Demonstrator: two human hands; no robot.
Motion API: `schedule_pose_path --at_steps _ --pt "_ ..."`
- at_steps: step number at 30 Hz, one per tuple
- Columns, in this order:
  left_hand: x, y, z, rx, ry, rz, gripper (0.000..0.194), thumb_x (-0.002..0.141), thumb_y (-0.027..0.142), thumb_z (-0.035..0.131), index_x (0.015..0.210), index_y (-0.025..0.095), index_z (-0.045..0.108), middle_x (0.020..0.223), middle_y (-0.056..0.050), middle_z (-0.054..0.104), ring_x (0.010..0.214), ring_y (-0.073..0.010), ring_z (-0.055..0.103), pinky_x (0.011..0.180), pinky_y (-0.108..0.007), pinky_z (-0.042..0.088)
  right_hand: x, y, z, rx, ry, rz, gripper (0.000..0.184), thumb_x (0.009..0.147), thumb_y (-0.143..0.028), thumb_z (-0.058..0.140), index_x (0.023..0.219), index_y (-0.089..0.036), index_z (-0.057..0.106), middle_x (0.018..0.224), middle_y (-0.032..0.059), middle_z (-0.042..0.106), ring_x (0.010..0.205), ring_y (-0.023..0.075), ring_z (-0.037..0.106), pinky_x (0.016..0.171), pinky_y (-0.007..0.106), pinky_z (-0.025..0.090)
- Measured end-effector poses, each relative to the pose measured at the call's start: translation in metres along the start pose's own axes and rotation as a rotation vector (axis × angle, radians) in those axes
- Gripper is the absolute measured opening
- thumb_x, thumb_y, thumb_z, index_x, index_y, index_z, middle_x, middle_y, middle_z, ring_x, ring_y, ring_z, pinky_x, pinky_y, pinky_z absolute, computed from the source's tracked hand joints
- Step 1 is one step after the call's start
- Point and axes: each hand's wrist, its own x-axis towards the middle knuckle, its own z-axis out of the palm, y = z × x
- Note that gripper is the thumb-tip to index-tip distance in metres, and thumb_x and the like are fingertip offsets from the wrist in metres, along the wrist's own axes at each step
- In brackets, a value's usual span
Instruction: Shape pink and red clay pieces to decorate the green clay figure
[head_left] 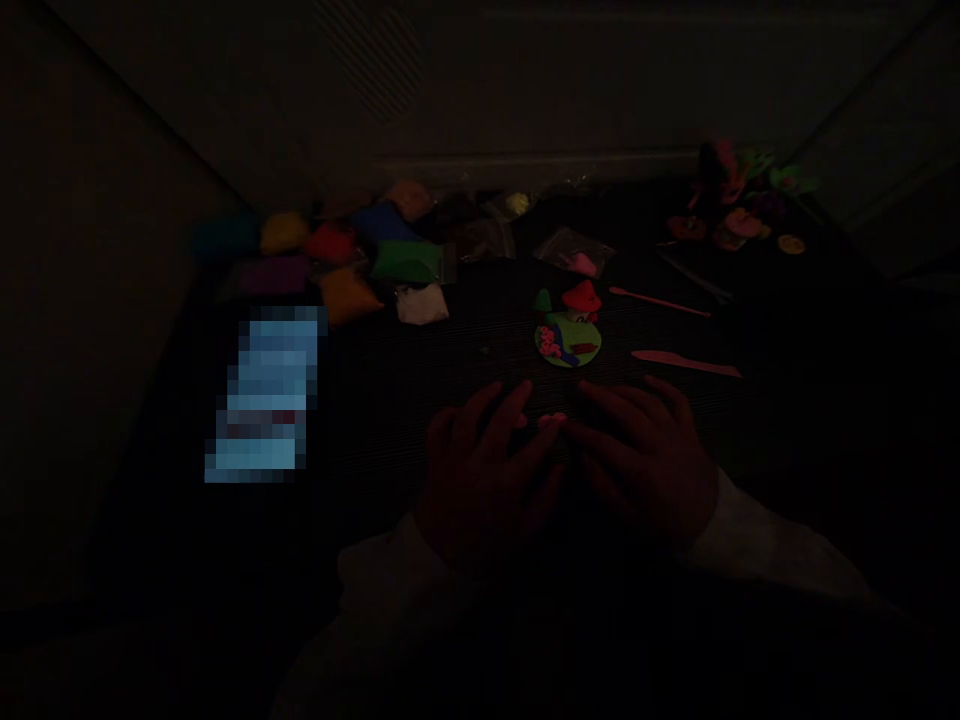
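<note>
In dim light my left hand [484, 475] rests low over the dark table, its fingers apart and stretched forward. My right hand [649, 455] lies opposite, fingers also extended, tips pointing towards the left hand. Small pink clay pieces [552, 420] lie between the two hands, close to the fingertips; whether a finger presses on them I cannot tell. Just beyond stands a clay model: a round green base [587, 334] carrying a red mushroom-like cap [581, 295], pink bits, a blue strip and a small green cone.
Bags of coloured clay, among them a green one [409, 261] and a white one [421, 304], spread across the back left. A lit, pixelated screen [270, 390] lies left. Pink modelling tools, a knife [686, 362] and a thin stick [660, 301], lie right. Colourful clay figures [739, 228] stand back right.
</note>
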Motion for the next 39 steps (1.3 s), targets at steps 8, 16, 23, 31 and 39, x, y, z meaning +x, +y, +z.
schedule_pose_path --at_steps 8,16,23,31,39 --pt "0.0 0.0 0.0 -0.004 -0.01 -0.009 0.04 0.075 0.038 0.048 0.114 0.029 0.048 0.129 -0.007 0.039 0.114 -0.0319 0.033 0.085 -0.05 0.027 0.001 0.0 0.0 0.016 -0.005 0.011 0.034 0.077 -0.033 0.047 0.111 -0.028 0.052 0.126 0.0045 0.041 0.107 0.0238 0.04 0.093 0.049 0.022" --pt "0.001 -0.001 0.002 -0.015 -0.01 0.0 0.04 0.075 0.038 0.048 0.114 0.028 0.049 0.129 -0.008 0.04 0.114 -0.0315 0.033 0.085 -0.05 0.028 0.004 -0.001 -0.001 0.016 -0.057 0.049 0.035 0.08 -0.036 0.043 0.112 -0.025 0.052 0.128 0.0042 0.038 0.109 0.0238 0.038 0.094 0.049 0.021" --pt "-0.002 -0.006 0.0 -0.018 0.13 -0.039 0.035 0.072 0.033 0.052 0.105 0.023 0.056 0.122 -0.008 0.047 0.112 -0.0296 0.038 0.086 -0.048 0.031 0.002 0.0 -0.001 0.028 -0.013 0.023 0.034 0.079 -0.035 0.046 0.111 -0.027 0.053 0.126 0.0042 0.041 0.108 0.0232 0.04 0.094 0.049 0.022" --pt "-0.009 -0.015 -0.003 0.068 0.227 -0.1 0.029 0.07 0.026 0.055 0.098 0.026 0.06 0.117 -0.006 0.053 0.11 -0.0302 0.04 0.084 -0.047 0.032 0.002 -0.002 0.0 0.023 -0.013 0.021 0.032 0.078 -0.035 0.046 0.108 -0.028 0.054 0.126 0.0037 0.042 0.107 0.0244 0.041 0.093 0.05 0.022" --pt "-0.01 -0.007 -0.002 0.161 0.087 -0.088 0.036 0.075 0.038 0.049 0.109 0.028 0.054 0.126 -0.004 0.044 0.113 -0.0334 0.036 0.083 -0.052 0.028 0.0 0.001 -0.001 0.065 0.047 0.04 0.033 0.077 -0.034 0.048 0.108 -0.024 0.054 0.126 0.0056 0.041 0.108 0.0223 0.041 0.095 0.047 0.022"
